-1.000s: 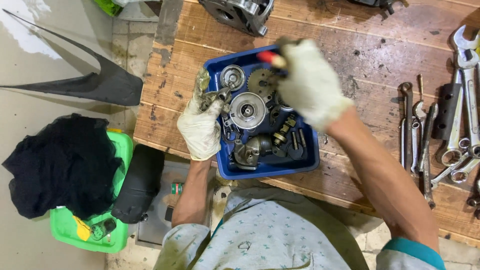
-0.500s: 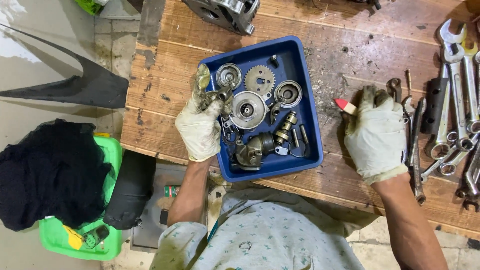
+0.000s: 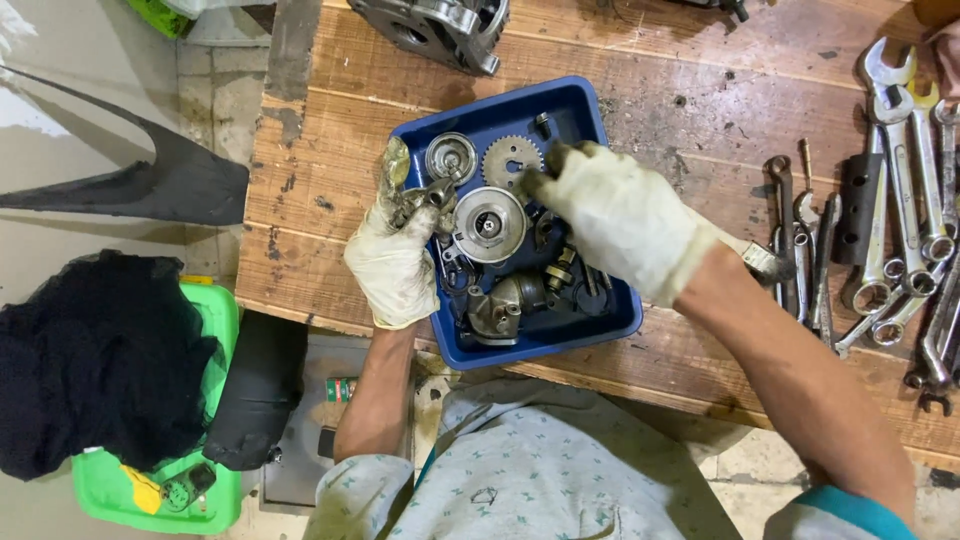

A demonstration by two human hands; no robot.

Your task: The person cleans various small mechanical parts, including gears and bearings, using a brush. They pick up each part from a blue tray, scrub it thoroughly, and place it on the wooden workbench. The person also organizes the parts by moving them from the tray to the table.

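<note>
Covering much of the blue tray [image 3: 620, 322] with the right hand [image 3: 615, 215]; cropping the engine casing [image 3: 440, 28] at the top edge.

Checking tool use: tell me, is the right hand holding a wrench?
No, the right hand reaches into the blue tray of parts, while the wrenches lie untouched on the bench.
</note>
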